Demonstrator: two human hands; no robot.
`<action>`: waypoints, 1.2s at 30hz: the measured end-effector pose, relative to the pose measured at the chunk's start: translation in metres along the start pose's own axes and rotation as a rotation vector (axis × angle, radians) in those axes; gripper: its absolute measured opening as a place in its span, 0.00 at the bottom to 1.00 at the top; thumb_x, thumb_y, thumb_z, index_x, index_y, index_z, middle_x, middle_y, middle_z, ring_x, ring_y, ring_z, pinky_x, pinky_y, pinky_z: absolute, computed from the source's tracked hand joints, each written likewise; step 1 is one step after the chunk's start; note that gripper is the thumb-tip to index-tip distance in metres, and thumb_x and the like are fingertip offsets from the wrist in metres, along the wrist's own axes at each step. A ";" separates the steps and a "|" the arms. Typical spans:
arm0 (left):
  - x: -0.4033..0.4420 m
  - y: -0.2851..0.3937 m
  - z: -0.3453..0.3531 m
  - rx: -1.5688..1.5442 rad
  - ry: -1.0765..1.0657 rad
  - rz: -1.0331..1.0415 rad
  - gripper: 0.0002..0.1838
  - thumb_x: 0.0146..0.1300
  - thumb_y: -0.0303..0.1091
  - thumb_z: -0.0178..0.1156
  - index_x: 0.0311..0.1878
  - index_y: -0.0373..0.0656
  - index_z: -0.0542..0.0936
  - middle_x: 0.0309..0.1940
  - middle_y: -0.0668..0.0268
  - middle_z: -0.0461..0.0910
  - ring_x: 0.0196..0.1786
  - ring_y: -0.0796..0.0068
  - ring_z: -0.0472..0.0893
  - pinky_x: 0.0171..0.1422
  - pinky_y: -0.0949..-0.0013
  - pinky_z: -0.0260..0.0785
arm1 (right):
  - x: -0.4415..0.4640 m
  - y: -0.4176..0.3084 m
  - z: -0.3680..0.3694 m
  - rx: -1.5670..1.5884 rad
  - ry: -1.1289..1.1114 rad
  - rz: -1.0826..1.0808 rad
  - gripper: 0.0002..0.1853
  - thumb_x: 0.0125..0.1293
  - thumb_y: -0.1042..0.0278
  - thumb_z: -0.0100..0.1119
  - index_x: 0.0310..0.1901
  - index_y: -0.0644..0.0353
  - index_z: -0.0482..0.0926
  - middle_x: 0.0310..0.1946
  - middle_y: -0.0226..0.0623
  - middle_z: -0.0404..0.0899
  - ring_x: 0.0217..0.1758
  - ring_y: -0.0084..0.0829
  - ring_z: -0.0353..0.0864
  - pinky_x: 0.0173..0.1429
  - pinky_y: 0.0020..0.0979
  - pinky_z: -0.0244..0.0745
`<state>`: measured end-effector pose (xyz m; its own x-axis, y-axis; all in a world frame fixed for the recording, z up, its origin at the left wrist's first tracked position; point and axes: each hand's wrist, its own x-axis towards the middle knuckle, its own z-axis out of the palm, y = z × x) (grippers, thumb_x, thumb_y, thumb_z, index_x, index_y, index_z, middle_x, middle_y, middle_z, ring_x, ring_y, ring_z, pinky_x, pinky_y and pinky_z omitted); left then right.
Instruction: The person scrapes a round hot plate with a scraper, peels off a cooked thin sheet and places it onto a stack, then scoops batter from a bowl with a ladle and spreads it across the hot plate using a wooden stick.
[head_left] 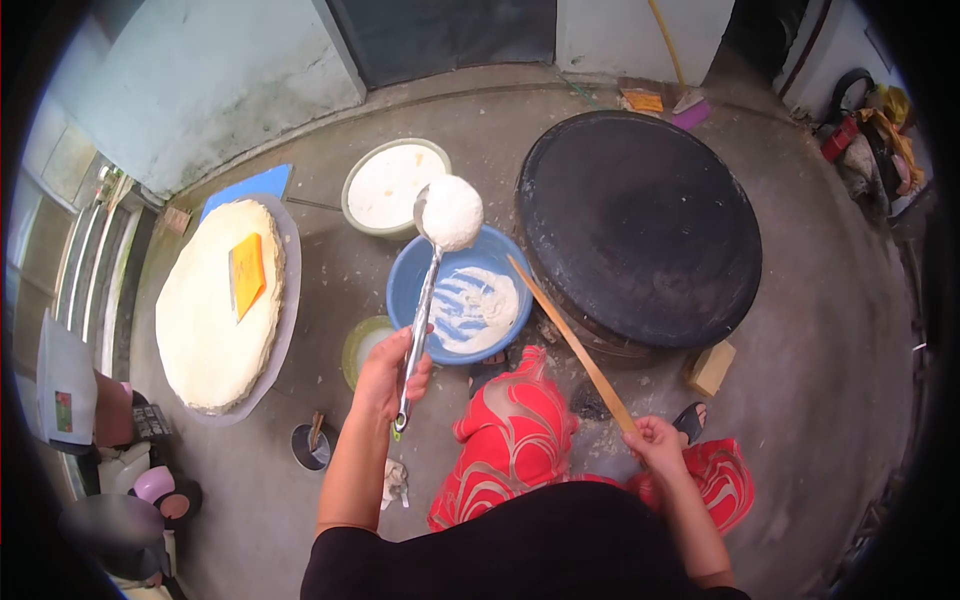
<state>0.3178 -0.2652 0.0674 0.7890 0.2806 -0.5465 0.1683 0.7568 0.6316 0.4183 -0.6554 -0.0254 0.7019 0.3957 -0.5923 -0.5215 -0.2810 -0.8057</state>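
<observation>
My left hand [392, 372] is wrapped round the handle of a metal ladle [424, 290]. A heap of white batter [452, 213] fills the ladle's bowl, raised over the back edge of a blue basin [400, 290]. White batter is smeared across the bottom of that basin. My right hand [657, 441] grips the lower end of a long wooden stick [580, 352], whose tip is near the basin's right rim. To the right stands a large round black griddle [640, 220] with a bare surface.
Behind the blue basin is a bowl of white batter [395, 185]. A stack of pale round flatbreads [205, 320] with an orange scraper [248, 275] lies at left. A small dark pot [311, 447] and a wooden block [711, 369] rest on the floor.
</observation>
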 end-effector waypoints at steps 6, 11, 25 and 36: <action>0.044 0.019 0.064 0.072 -0.073 0.099 0.14 0.66 0.39 0.41 0.49 0.41 0.68 0.18 0.65 0.68 0.14 0.81 0.63 0.14 0.80 0.53 | 0.013 -0.020 -0.003 -0.097 0.119 -0.357 0.13 0.60 0.76 0.52 0.47 0.66 0.72 0.27 0.27 0.76 0.26 0.16 0.72 0.30 0.18 0.67; 0.104 0.012 0.106 0.138 -0.093 0.175 0.13 0.64 0.32 0.39 0.47 0.40 0.68 0.19 0.66 0.68 0.15 0.81 0.64 0.14 0.79 0.54 | 0.008 -0.092 0.004 -0.787 0.389 -0.459 0.24 0.56 0.77 0.53 0.57 0.57 0.68 0.31 0.43 0.77 0.32 0.34 0.78 0.40 0.28 0.70; 0.210 -0.056 0.131 0.308 0.080 0.225 0.09 0.64 0.29 0.42 0.44 0.42 0.71 0.19 0.69 0.67 0.14 0.82 0.64 0.15 0.78 0.58 | 0.105 -0.153 0.014 -0.757 0.402 -0.740 0.23 0.50 0.78 0.54 0.51 0.54 0.73 0.37 0.41 0.77 0.39 0.38 0.78 0.44 0.28 0.71; 0.217 -0.071 0.124 0.538 0.188 0.495 0.19 0.63 0.27 0.47 0.57 0.39 0.68 0.17 0.72 0.66 0.14 0.85 0.61 0.15 0.80 0.54 | 0.149 -0.135 0.008 -0.720 0.371 -0.684 0.21 0.49 0.72 0.54 0.48 0.50 0.76 0.35 0.39 0.76 0.38 0.41 0.76 0.43 0.35 0.71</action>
<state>0.5499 -0.3312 -0.0277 0.7416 0.6453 -0.1834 0.1238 0.1371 0.9828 0.5893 -0.5514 -0.0050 0.9047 0.4083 0.1219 0.3663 -0.5991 -0.7120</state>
